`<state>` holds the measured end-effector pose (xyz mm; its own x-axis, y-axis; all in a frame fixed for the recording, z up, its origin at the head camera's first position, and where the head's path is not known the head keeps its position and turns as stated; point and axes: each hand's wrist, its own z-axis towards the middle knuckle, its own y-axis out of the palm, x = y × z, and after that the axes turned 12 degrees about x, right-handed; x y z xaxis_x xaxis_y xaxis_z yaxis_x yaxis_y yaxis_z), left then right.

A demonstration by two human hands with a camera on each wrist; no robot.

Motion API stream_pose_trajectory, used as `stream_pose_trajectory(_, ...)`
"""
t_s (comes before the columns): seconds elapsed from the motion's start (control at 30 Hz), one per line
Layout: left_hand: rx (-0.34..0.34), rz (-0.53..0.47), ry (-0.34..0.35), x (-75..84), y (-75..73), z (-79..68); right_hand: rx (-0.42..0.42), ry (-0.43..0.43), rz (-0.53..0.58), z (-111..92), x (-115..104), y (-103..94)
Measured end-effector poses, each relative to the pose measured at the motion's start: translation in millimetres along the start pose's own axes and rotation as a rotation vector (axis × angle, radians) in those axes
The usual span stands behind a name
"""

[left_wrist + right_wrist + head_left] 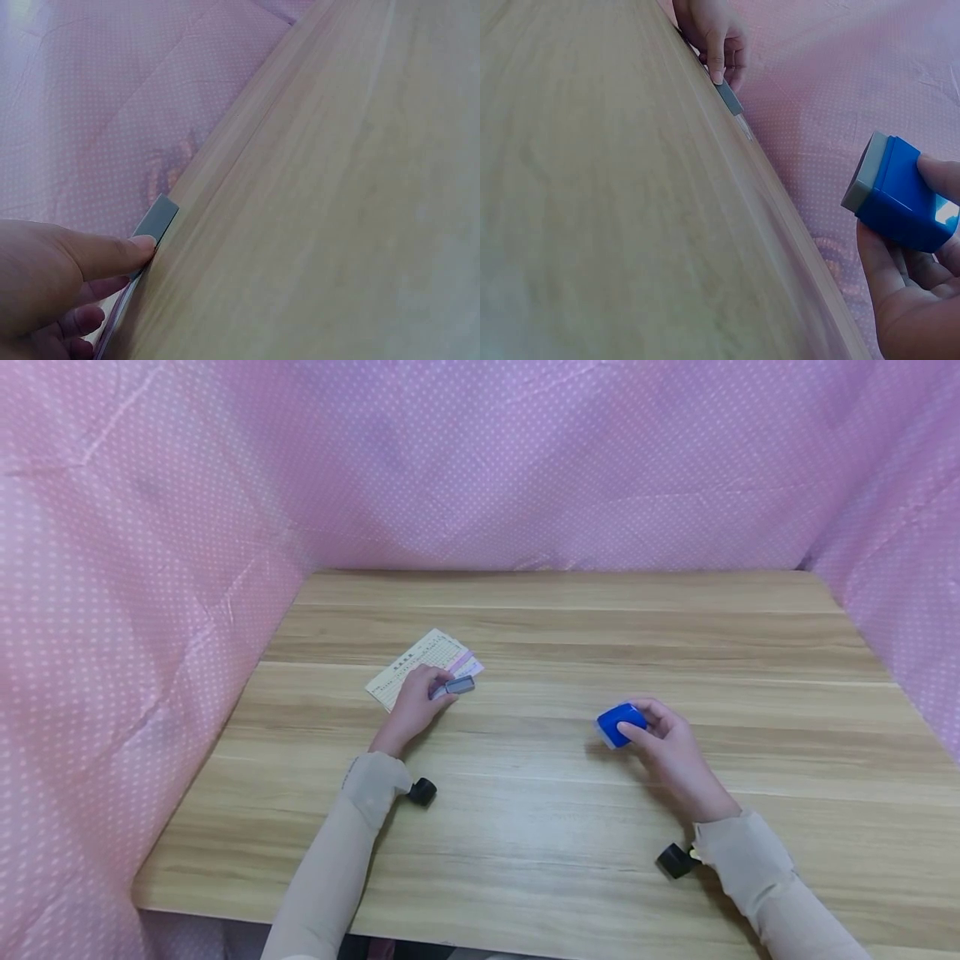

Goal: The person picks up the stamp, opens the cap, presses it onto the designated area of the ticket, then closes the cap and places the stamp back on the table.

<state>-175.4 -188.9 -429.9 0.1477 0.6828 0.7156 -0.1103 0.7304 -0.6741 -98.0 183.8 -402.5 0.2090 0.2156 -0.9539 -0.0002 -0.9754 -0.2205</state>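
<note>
My left hand (412, 703) pinches a small grey rectangular cap (461, 685) between thumb and fingers, at the near edge of a printed form slip (416, 664). In the left wrist view the thumb lies along the grey cap (156, 219); the other fingers are partly hidden behind it. On the right, my right hand (675, 764) holds a blue block-shaped stamp (621, 725) above the table. The right wrist view shows the stamp (907, 196) tilted, its pale grey end facing left, with the thumb on one side and fingers beneath.
The slip has a pink-purple strip (462, 662) at its right end, and another sheet peeks out under it. Both lie on a wood-grain table (525, 827). Pink dotted cloth (525, 460) hangs behind and along both sides. A small black camera sits at each wrist.
</note>
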Motion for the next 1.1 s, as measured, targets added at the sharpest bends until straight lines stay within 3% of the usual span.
stream_pose_trajectory(0.53,0.015,-0.114,-0.062,3.6,1.2,-2.2,0.001,0.025,0.002,0,0,0.9)
stream_pose_trajectory(0.83,0.045,-0.140,-0.050,8.6,1.5,-4.7,-0.008,0.016,0.007,1,1,0.4)
stream_pose_trajectory(1.1,0.031,-0.176,-0.065,11.8,2.4,-6.4,-0.009,0.017,0.016,1,2,0.4)
